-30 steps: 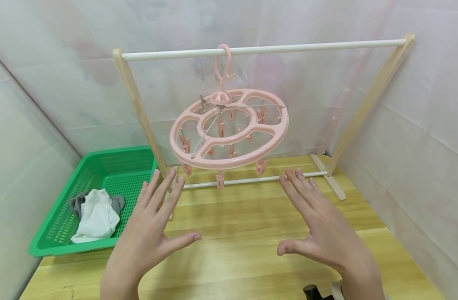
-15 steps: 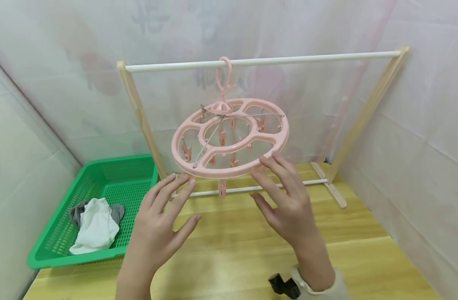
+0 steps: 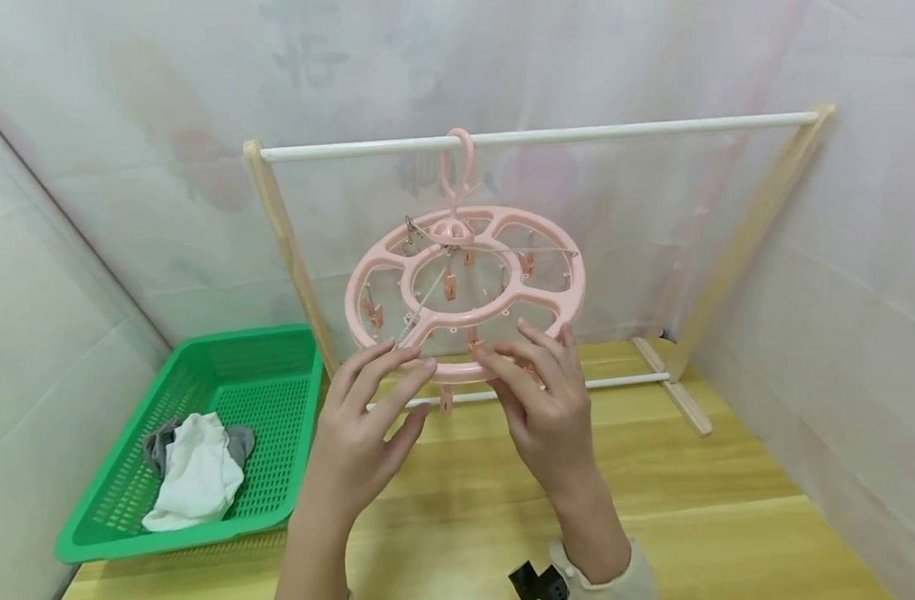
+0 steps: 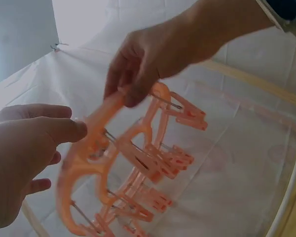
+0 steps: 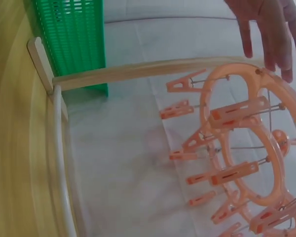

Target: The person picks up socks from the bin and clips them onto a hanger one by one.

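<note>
A round pink clip hanger [image 3: 575, 283] hangs by its hook from a white bar [image 3: 652, 131], its ring tilted down toward me. Pink clothespins [image 3: 447, 398] dangle beneath it. My right hand [image 3: 547, 408] is at the front right of the rim; the left wrist view shows this hand [image 4: 167, 54] pinching the rim between thumb and fingers. At the front left, my left hand [image 3: 363, 425] has its fingers spread and lightly bent, fingertips right at the rim. Its thumb stands apart below. In the right wrist view, the left hand's fingers [image 5: 271, 34] reach down beside the ring.
A green basket [image 3: 180, 546] stands on the left of the wooden table [image 3: 697, 517], holding a white cloth [image 3: 198, 479] and a grey one [image 3: 157, 446]. Wooden posts [image 3: 757, 233] carry the bar, and a lower white bar [image 3: 626, 382] joins their feet. Fabric walls surround the table.
Both hands have moved inward and up to the hanger's front rim. The right hand has gone from spread fingers to pinching the rim. The ring has tilted further down at the front.
</note>
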A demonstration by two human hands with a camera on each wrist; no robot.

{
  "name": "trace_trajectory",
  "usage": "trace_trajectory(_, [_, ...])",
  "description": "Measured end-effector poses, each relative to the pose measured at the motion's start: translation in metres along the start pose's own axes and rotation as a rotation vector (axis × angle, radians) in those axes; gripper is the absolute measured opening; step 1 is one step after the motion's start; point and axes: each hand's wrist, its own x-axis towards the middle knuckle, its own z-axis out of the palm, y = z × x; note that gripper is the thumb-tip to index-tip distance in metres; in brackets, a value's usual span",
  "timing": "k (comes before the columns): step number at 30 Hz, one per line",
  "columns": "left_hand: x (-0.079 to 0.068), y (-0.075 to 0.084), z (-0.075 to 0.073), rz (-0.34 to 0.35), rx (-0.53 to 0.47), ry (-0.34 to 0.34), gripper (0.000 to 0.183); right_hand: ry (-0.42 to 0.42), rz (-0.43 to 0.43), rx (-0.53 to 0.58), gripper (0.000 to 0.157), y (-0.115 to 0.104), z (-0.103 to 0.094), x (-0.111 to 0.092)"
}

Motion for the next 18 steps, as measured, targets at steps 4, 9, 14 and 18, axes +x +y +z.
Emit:
trace_trajectory(4, [0.005,-0.005,0.006,0.000,0.007,0.024,0.037,0.039,-0.022,0.008,0.019,-0.001,-0.005,0.006])
trace_trajectory(9, [0.008,-0.005,0.010,-0.003,0.023,0.080,0.021,0.064,-0.040,0.033,0.022,-0.003,-0.009,0.008])
trace_trajectory(14, [0.011,-0.002,0.010,0.026,0.035,0.144,0.022,0.083,-0.041,0.045,0.025,-0.007,-0.012,0.009])
trace_trajectory(18, [0.015,-0.003,0.009,0.063,0.052,0.189,0.021,0.202,-0.042,0.085,0.028,-0.013,-0.011,0.012])
